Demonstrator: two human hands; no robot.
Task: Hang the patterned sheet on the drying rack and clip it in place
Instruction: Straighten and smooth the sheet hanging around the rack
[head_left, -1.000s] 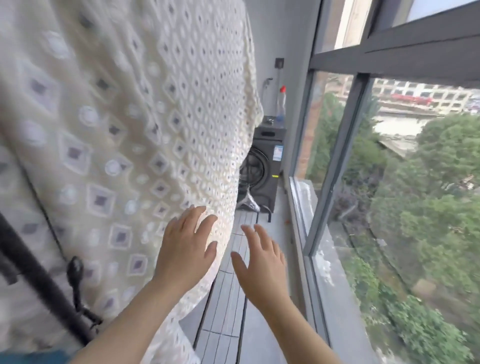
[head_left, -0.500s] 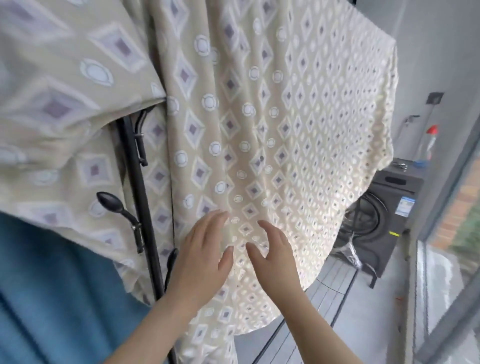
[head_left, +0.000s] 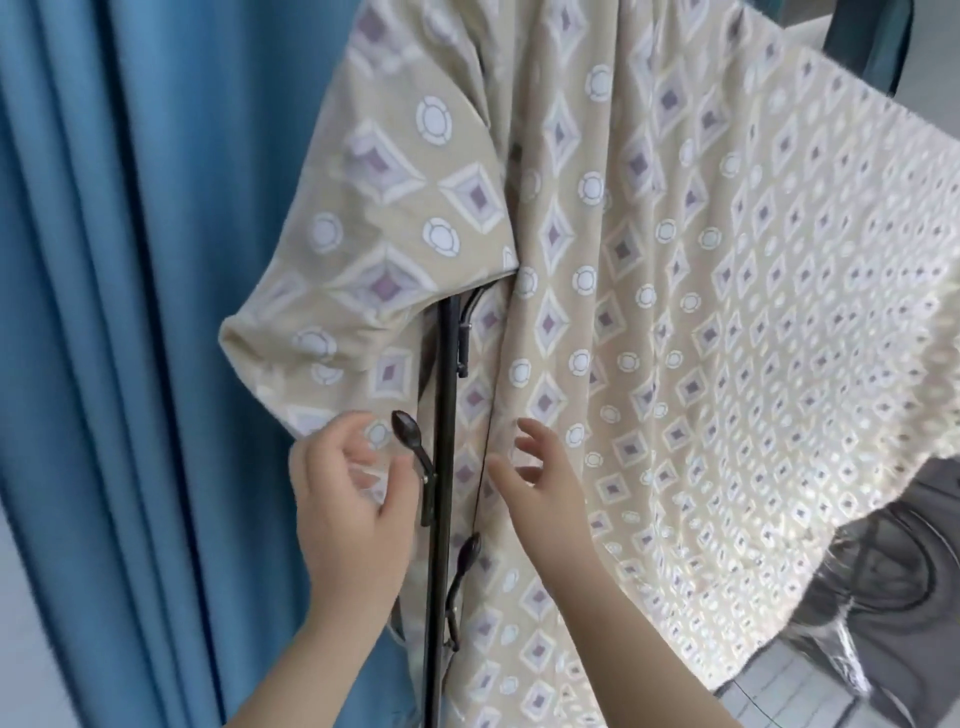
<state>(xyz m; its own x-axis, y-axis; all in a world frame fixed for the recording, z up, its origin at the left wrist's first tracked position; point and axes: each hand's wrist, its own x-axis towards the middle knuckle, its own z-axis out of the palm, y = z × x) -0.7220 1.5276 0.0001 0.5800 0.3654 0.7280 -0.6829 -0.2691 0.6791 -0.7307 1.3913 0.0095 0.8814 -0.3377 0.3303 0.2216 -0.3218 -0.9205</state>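
Observation:
The beige patterned sheet, printed with diamonds and circles, hangs draped over the drying rack and spreads to the right. A bunched fold of it droops over the top of the rack's black upright pole, which carries spoon-shaped hooks. My left hand hovers left of the pole, fingers curled and apart, holding nothing. My right hand is just right of the pole with fingers spread, close to the sheet's hanging edge. No clip is in view.
A blue curtain hangs along the left side, right behind the rack. A dark washing machine stands at the lower right under the sheet's edge. Grey floor tiles show below it.
My view has swung left from the window to the rack's pole and the curtain. Both hands have moved apart to either side of the pole, still empty.

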